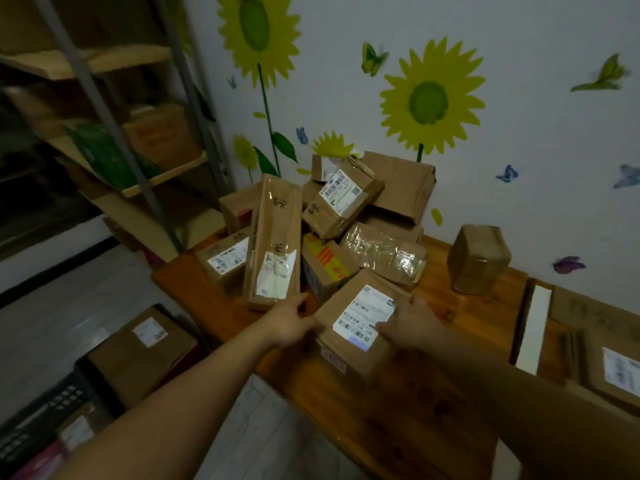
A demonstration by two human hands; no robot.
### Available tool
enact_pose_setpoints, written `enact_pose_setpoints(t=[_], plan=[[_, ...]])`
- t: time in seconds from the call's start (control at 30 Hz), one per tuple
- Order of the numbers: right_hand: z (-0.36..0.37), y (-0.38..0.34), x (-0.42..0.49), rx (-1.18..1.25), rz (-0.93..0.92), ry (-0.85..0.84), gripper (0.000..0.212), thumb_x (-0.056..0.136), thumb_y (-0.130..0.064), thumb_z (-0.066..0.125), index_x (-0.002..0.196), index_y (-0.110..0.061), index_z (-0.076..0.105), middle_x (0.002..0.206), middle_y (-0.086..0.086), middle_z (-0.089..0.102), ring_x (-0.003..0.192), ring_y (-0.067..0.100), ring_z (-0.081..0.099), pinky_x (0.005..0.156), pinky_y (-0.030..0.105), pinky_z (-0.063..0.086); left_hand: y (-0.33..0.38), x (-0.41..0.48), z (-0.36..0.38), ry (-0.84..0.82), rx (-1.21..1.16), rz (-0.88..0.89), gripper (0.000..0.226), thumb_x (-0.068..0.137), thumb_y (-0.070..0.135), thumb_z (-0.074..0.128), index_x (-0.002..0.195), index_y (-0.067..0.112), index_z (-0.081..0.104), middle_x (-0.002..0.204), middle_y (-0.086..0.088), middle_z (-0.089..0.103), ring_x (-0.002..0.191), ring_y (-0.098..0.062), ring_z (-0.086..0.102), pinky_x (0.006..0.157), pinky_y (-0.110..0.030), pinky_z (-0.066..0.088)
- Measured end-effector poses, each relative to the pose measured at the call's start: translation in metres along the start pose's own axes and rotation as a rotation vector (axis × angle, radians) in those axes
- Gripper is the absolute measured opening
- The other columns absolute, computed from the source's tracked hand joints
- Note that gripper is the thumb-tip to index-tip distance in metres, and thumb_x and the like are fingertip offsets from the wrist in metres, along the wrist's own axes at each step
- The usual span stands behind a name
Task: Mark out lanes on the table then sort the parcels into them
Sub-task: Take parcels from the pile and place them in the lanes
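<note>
A brown cardboard parcel (pixel 353 327) with a white barcode label lies at the front of a heap of parcels on the wooden table (pixel 408 420). My left hand (pixel 289 325) grips its left edge. My right hand (pixel 410 325) grips its right side, thumb on the label. Behind it the heap holds a long flat box (pixel 273 240), a box with an orange stripe (pixel 325 265), a tape-wrapped box (pixel 384 254) and several more stacked against the wall. A strip of white tape (pixel 533 329) runs across the table at the right, with parcels (pixel 613 368) beyond it.
A small brown taped box (pixel 479 259) stands alone near the wall. A shelf rack (pixel 114 133) with boxes stands at the left. On the floor at the left lie a labelled box (pixel 142 351) and a dark crate (pixel 45 417). The wall carries sunflower stickers.
</note>
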State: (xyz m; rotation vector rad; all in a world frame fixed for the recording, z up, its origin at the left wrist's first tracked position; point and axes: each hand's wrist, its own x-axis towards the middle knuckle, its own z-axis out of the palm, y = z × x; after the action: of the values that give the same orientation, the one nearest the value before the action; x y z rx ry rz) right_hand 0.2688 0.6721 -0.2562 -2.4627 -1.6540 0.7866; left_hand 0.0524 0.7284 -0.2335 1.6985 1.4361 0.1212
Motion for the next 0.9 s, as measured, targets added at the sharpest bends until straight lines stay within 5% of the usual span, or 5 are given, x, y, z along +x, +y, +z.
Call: enact_pose_setpoints(t=[0.27, 0.4, 0.47, 0.63, 0.9], plan=[[0.034, 0.004, -0.009, 0.764, 0.146, -0.147, 0.055, 0.097, -0.005, 0.046, 0.147, -0.018, 0.027, 0.149, 0.01, 0.039, 0.136, 0.029, 0.038, 0.105, 0.042, 0.04, 0.007, 0.055, 0.021, -0.253, -0.037, -0.049, 0.05, 0.092, 0.035, 0.053, 0.138, 0.027, 0.034, 0.118, -0.002, 0.058, 0.098, -0.021, 0.06, 0.081, -0.04, 0.057], [0.04, -0.003, -0.025, 0.884, 0.281, -0.068, 0.059, 0.091, -0.004, 0.057, 0.143, -0.018, 0.031, 0.139, 0.009, 0.049, 0.126, 0.029, 0.05, 0.082, 0.03, 0.056, 0.003, 0.059, 0.022, -0.275, -0.096, 0.005, 0.048, 0.091, 0.026, 0.057, 0.135, 0.025, 0.038, 0.123, -0.005, 0.056, 0.101, -0.022, 0.06, 0.065, -0.032, 0.055], [0.042, -0.009, -0.039, 0.904, 0.328, 0.016, 0.061, 0.09, -0.006, 0.06, 0.142, -0.018, 0.031, 0.136, 0.008, 0.052, 0.122, 0.028, 0.053, 0.071, 0.024, 0.055, 0.002, 0.053, 0.019, -0.27, -0.094, 0.079, 0.052, 0.091, 0.021, 0.058, 0.138, 0.023, 0.036, 0.132, -0.006, 0.05, 0.111, -0.022, 0.053, 0.07, -0.025, 0.048], [0.032, -0.033, -0.081, 1.039, 0.282, 0.322, 0.083, 0.081, -0.012, 0.072, 0.147, -0.028, 0.025, 0.128, -0.002, 0.058, 0.117, 0.021, 0.057, 0.098, 0.046, 0.049, 0.005, 0.033, 0.003, -0.273, -0.268, 0.294, 0.049, 0.088, 0.005, 0.06, 0.132, 0.014, 0.041, 0.126, -0.009, 0.055, 0.093, -0.015, 0.056, 0.061, -0.019, 0.043], [-0.016, -0.07, -0.159, 0.985, 0.135, 0.78, 0.082, 0.089, -0.003, 0.06, 0.146, -0.044, 0.018, 0.111, -0.026, 0.051, 0.098, -0.004, 0.053, 0.09, 0.026, 0.049, 0.044, -0.034, -0.013, -0.338, -0.627, 0.512, 0.045, 0.087, -0.008, 0.057, 0.119, 0.019, 0.04, 0.096, 0.009, 0.057, 0.085, -0.001, 0.057, 0.064, -0.01, 0.048]])
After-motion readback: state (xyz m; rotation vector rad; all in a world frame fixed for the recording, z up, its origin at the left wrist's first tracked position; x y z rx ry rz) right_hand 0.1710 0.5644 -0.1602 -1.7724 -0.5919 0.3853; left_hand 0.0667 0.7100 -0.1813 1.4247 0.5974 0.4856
